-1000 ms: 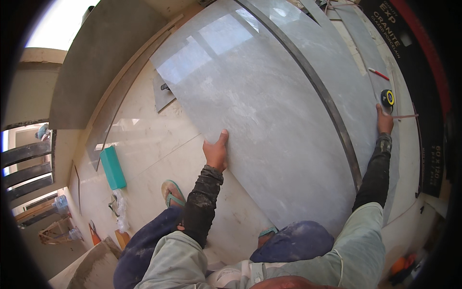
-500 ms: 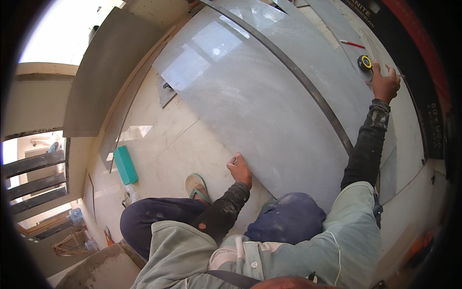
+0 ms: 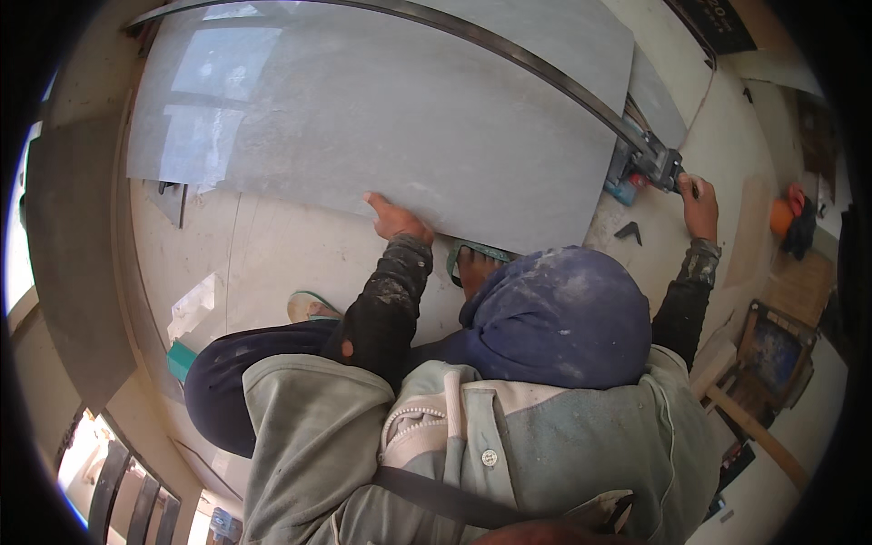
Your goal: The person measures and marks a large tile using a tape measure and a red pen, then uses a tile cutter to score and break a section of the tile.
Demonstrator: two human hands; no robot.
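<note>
A large grey tile [image 3: 436,136] lies across the floor before me. A long dark metal rail [image 3: 509,50] crosses it and ends at the right in a black clamp [image 3: 658,165]. My right hand [image 3: 699,207] is at that clamp, its fingers closed around the outer end. At the tile's near edge is my left hand [image 3: 400,221], one digit stretched over the surface and the others curled. What those curled fingers hold, if anything, is hidden.
A black angled piece [image 3: 629,232] lies on the floor near the clamp. Blue and red items [image 3: 622,189] sit beneath the rail's end. A wooden-handled tool [image 3: 756,434] stands at the lower right. Grey panels [image 3: 77,263] lean at the left, near a teal box [image 3: 180,361].
The view has swung to the right. My right hand has moved from beside the yellow-and-black tape measure to the rail's near end. The left hand remains by the tile edge.
</note>
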